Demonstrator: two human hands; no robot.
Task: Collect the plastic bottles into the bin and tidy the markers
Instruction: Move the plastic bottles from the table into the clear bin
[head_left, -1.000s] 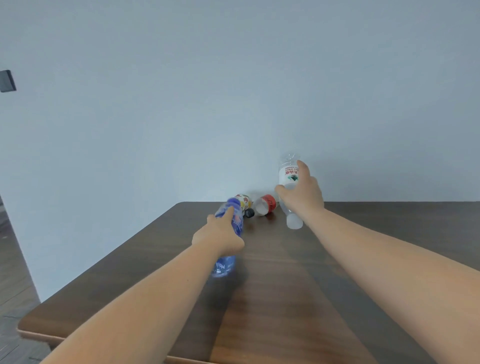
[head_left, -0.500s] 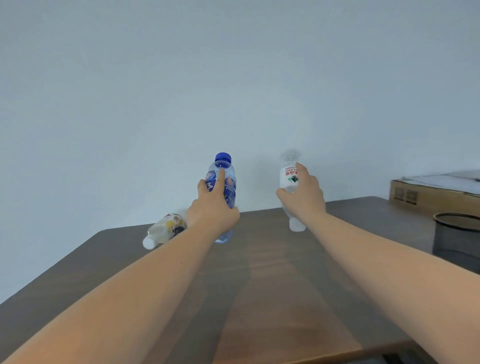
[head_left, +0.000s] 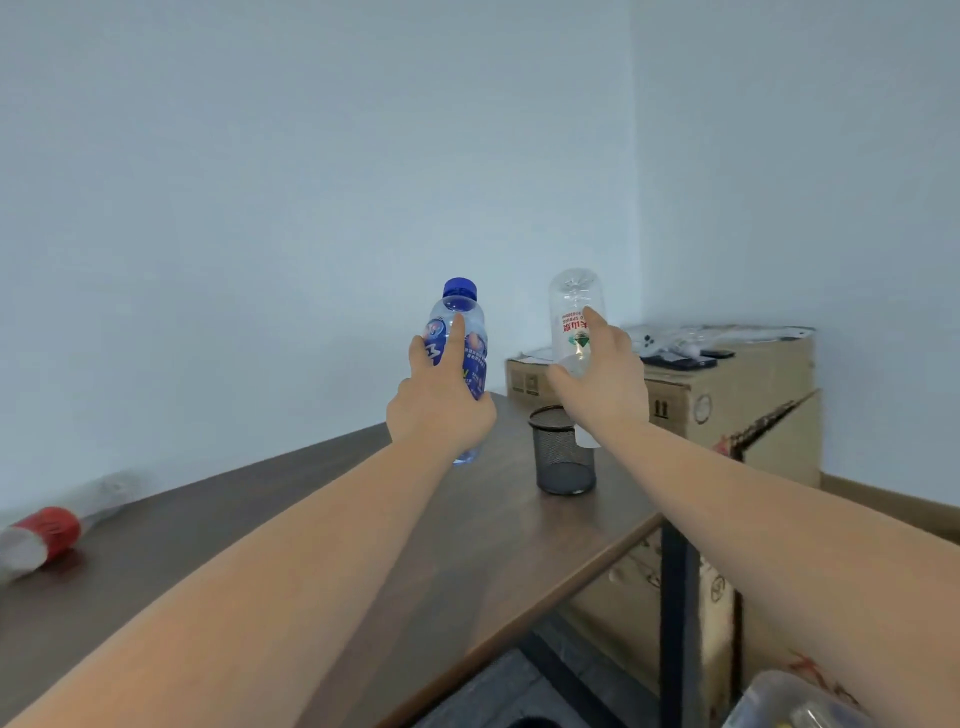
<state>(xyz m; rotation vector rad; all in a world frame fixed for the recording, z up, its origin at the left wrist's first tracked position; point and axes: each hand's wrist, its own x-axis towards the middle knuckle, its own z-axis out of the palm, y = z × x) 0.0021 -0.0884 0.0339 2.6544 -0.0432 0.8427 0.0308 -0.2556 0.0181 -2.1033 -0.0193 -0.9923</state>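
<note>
The left hand (head_left: 441, 410) has its grip wrapped around a blue-labelled water bottle (head_left: 460, 332), held upright with its blue cap on top and lifted clear of the dark wooden counter (head_left: 311, 519). The right hand (head_left: 602, 379) has its grip closed around a clear plastic bottle (head_left: 571, 317) with a red-and-green label, held upside down so that its base points up and its white cap end pokes out below the hand. That bottle hangs just above and beside a black mesh pen holder (head_left: 563, 454) standing near the counter's right edge. At the far left of the counter a third bottle with a red label (head_left: 44, 535) lies on its side, blurred. Behind the counter's end stand stacked cardboard boxes (head_left: 727, 395) with small items on top, too unclear to name. A clear plastic container (head_left: 779, 701) shows at the lower right corner.
</note>
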